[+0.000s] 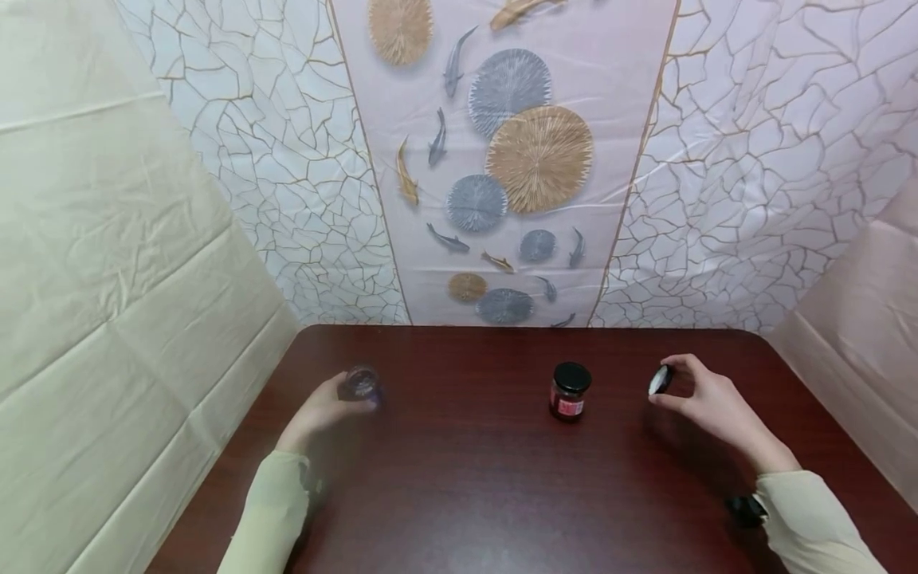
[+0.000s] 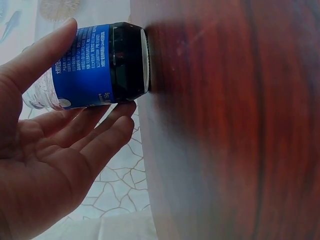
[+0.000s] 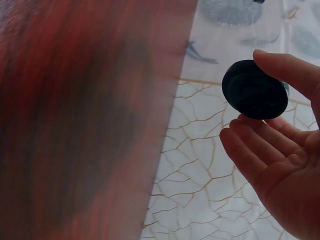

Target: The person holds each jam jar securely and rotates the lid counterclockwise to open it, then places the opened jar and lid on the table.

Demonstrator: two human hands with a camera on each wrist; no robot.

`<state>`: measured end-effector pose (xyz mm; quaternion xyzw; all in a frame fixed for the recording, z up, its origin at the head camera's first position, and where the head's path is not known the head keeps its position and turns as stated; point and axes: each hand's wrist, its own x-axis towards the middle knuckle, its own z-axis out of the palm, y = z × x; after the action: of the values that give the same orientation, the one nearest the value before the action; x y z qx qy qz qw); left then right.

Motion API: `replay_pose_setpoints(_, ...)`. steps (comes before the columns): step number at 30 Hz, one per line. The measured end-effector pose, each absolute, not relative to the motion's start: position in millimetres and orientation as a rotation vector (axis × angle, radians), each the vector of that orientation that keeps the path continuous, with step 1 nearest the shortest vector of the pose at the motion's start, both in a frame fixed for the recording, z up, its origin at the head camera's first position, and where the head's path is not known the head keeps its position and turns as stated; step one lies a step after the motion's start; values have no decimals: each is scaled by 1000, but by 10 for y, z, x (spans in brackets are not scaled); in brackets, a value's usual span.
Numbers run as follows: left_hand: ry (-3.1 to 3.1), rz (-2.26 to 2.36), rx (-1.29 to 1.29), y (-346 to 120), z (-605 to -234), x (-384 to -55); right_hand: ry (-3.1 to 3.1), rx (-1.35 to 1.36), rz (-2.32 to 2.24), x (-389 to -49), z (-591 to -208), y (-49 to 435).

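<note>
At the left of the table, my left hand [image 1: 324, 408] grips a small glass jar [image 2: 85, 70] between thumb and fingers. The jar has a blue label [image 2: 82, 75], dark contents low down and a bare threaded glass neck. Its base is at the tabletop; whether it touches is hard to tell. On the right, my right hand [image 1: 717, 406] pinches a round black lid [image 3: 254, 90] by its edge, above the table. The lid stands tilted, and its whitish inner side shows in the head view. A second jar [image 1: 570, 392], with a black lid and a red-pink label, stands upright between the hands, nearer the right.
The dark red-brown wooden table [image 1: 459, 478] ends at a patterned backdrop [image 1: 502, 239] with fish and round leaf shapes. Pale cloth [image 1: 107, 319] hangs along the left side, and more covers the right. A black object [image 1: 747, 510] sits at the right sleeve's cuff.
</note>
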<state>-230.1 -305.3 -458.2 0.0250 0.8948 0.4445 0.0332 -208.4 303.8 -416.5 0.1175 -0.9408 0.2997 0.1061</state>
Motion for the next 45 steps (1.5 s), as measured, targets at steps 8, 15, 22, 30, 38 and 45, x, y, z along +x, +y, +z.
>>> replay_pose_setpoints(8, 2759, 1345, 67, -3060, -4569, -2339, -2838, 308, 866, -2123, -4284, 3112)
replay_pose_setpoints(15, 2726, 1387, 36, -3066, -4577, -2311, -2880, 311, 828, -2147, -4341, 3148)
replay_pose_setpoints(22, 2725, 1392, 35, -3064, -4574, -2300, -2924, 294, 814, -2167, -4425, 3196)
replay_pose_setpoints(30, 2706, 1422, 43, -3072, -4589, -2318, -2959, 286, 819, -2180, -4437, 3217)
replay_pose_setpoints(38, 2719, 1387, 36, -3062, -4597, -2299, -2972, 290, 828, -2183, -4490, 3239)
replay_pose_setpoints(45, 2728, 1378, 50, -3073, -4583, -2320, -2990, 280, 863, -2206, -4515, 3255)
